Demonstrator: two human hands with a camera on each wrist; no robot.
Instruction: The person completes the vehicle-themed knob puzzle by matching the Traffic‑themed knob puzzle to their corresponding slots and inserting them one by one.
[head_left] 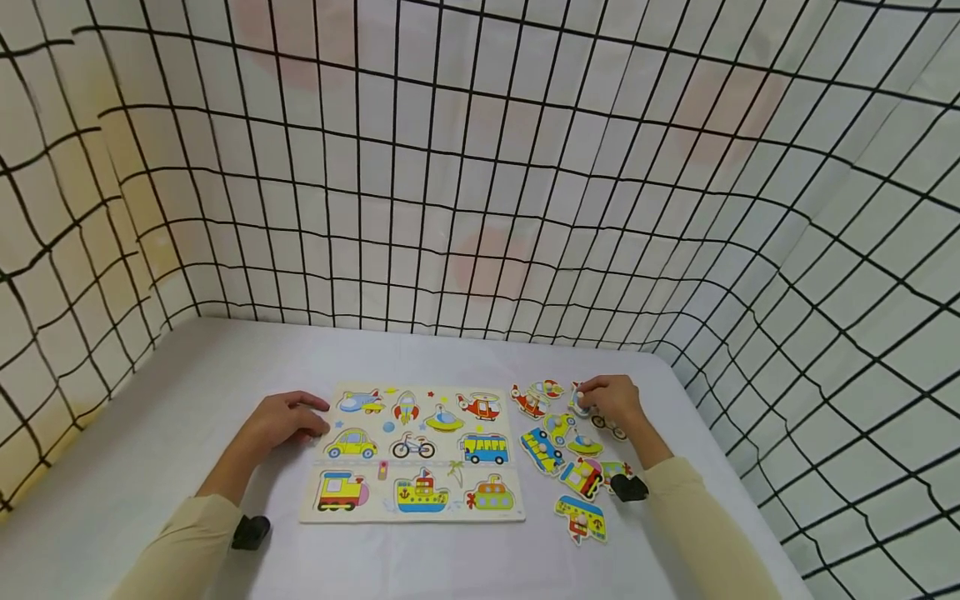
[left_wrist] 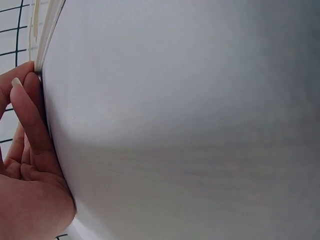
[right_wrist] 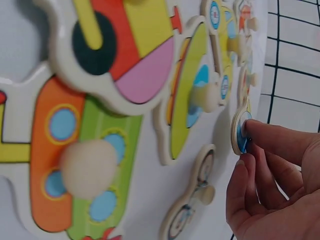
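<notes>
A wooden puzzle board [head_left: 390,518] printed with vehicles lies flat on the table. At its left edge rests my left hand [head_left: 279,421], with fingertips touching the board's side; the left wrist view shows these fingers [left_wrist: 32,117] loosely bent. To the right of the board, my right hand [head_left: 613,400] pinches a small blue puzzle piece [right_wrist: 243,131] between thumb and fingers; most of its picture is hidden. Around that hand lie a bicycle piece [right_wrist: 186,205], a flying saucer piece [right_wrist: 182,95], a helicopter piece [head_left: 528,402] and a rocket piece [head_left: 547,389].
Nearer the front lie a bus piece [head_left: 542,451], a car piece [head_left: 558,427], a train piece [head_left: 581,477] and a ship piece [head_left: 581,518]. The submarine piece [right_wrist: 82,165] is partly behind the right wrist camera [head_left: 628,487]. Black wire mesh [head_left: 480,158] encloses the table's back and sides.
</notes>
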